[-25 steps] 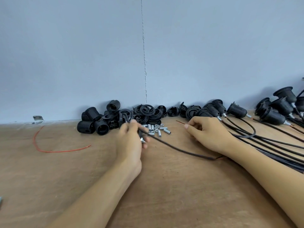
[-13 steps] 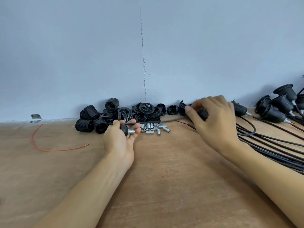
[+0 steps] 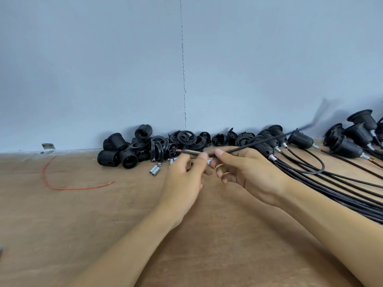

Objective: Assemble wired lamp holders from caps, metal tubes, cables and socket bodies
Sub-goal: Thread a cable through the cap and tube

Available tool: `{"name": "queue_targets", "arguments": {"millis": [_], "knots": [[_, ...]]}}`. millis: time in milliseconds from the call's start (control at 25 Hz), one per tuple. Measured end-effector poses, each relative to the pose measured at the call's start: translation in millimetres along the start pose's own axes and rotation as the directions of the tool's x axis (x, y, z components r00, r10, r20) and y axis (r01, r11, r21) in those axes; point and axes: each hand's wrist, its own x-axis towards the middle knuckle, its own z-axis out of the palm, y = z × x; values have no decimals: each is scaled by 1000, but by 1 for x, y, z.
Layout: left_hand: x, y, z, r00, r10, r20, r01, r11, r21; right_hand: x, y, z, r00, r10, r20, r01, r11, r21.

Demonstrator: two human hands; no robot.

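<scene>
Head view: the left hand [image 3: 182, 179] pinches the black cable [image 3: 244, 147] near its stripped end. The right hand [image 3: 248, 172] pinches it just behind, above the counter [image 3: 103, 224], in front of the socket bodies [image 3: 116, 150]. A metal tube [image 3: 209, 162] seems tucked between the fingers, though it is blurred.
</scene>
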Motion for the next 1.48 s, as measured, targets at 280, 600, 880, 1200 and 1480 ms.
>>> {"name": "queue_targets", "arguments": {"millis": [280, 600, 880, 1200, 1480], "knots": [[0, -12, -4, 990, 48, 131, -96, 916, 390, -2, -2, 2, 909, -239, -342, 126, 939, -320], [1, -18, -10, 977, 162, 138, -205, 893, 401, -10, -5, 11, 899, -338, -278, 192, 875, -444], [-2, -15, -8, 976, 162, 143, -202, 918, 343, -13, -7, 14, 869, -424, -254, 235, 807, -542], [-7, -9, -3, 964, 222, 148, -261, 903, 341, -16, -8, 17, 835, -494, -242, 264, 746, -612], [-13, -1, -1, 968, 158, 194, -203, 950, 238, -13, -19, 6, 908, -374, -190, 206, 793, -574]]}}
